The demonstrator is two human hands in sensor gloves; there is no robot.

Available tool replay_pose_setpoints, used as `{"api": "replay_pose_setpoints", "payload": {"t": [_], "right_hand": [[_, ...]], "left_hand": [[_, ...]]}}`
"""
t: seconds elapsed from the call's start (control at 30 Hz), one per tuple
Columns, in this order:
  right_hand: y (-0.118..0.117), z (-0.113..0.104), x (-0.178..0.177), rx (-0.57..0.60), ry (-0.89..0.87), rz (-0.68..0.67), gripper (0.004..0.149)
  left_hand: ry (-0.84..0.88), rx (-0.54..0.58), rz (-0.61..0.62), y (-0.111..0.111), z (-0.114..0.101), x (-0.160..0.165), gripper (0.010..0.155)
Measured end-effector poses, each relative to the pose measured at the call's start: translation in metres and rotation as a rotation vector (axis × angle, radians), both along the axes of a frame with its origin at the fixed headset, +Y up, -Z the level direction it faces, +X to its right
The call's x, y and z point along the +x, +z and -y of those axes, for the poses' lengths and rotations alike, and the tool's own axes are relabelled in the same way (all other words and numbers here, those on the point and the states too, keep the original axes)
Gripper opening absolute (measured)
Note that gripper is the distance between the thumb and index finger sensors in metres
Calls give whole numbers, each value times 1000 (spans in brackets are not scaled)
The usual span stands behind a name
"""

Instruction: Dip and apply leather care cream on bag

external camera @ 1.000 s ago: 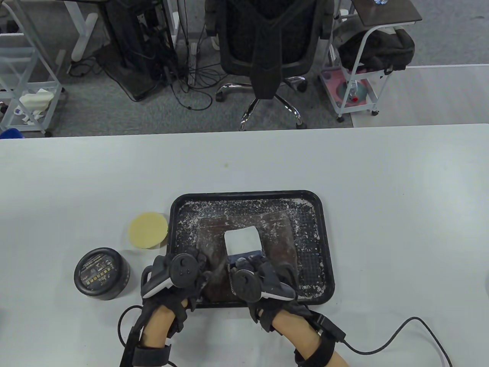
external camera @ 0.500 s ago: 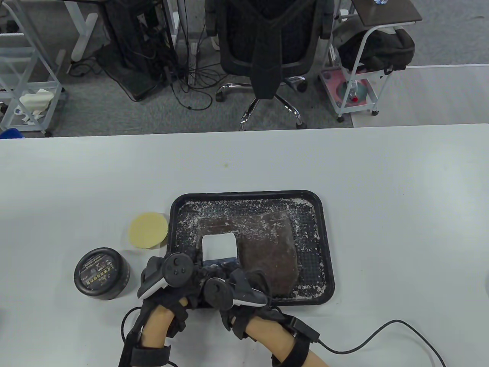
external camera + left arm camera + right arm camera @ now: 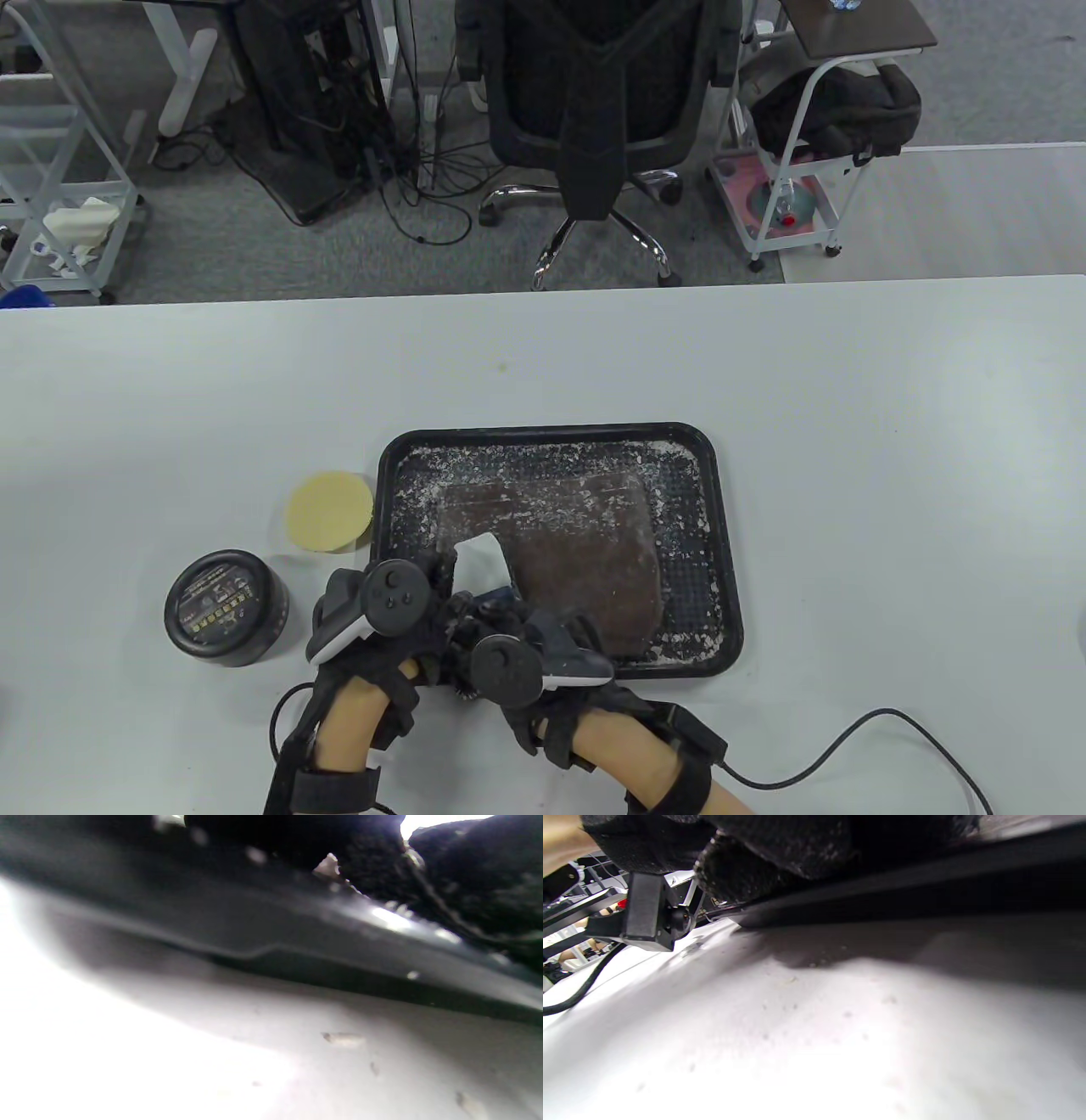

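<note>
Both hands sit close together at the tray's [image 3: 721, 543] near-left corner: right hand [image 3: 517, 645] has swept its pinched white cloth [image 3: 482, 562] leftward across the brown bag [image 3: 577, 552], spreading cream, while left hand [image 3: 382, 607] steadies the bag, grip unclear.

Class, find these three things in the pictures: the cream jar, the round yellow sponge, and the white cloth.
cream jar [image 3: 225, 606], table view, on the middle of its black lid.
round yellow sponge [image 3: 329, 511], table view, on the centre of its top face.
white cloth [image 3: 482, 562], table view, on its exposed part above the hands.
</note>
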State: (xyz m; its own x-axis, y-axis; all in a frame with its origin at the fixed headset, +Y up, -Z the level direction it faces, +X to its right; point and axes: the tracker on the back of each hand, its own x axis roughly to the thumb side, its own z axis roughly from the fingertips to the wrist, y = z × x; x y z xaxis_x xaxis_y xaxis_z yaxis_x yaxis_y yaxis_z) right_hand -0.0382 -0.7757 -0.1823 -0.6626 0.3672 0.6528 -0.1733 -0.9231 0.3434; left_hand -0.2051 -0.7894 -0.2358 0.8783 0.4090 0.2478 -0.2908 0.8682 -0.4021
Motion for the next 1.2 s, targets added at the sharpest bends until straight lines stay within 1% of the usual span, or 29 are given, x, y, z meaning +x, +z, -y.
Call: {"api": "replay_pose_setpoints", "payload": {"t": [0.2,0.47,0.7,1.03,1.2], "right_hand": [[-4,-1,19,-65,-2,-11,53],[-7,1,57,-104,-10,35,52],[-7,1,87,-119,-10,75,52],[-4,0,133,-132,-33,117,52],[-3,0,152,-98,-42,118,52]], "left_hand": [[-27,3,7,0,0,2,70],[-77,-8,19,-1,-1,5,67],[-148,-15,48,-1,-2,10,69],[-167,-17,53,-1,-3,11,69],[-180,-22,60,-2,-3,12,69]]}}
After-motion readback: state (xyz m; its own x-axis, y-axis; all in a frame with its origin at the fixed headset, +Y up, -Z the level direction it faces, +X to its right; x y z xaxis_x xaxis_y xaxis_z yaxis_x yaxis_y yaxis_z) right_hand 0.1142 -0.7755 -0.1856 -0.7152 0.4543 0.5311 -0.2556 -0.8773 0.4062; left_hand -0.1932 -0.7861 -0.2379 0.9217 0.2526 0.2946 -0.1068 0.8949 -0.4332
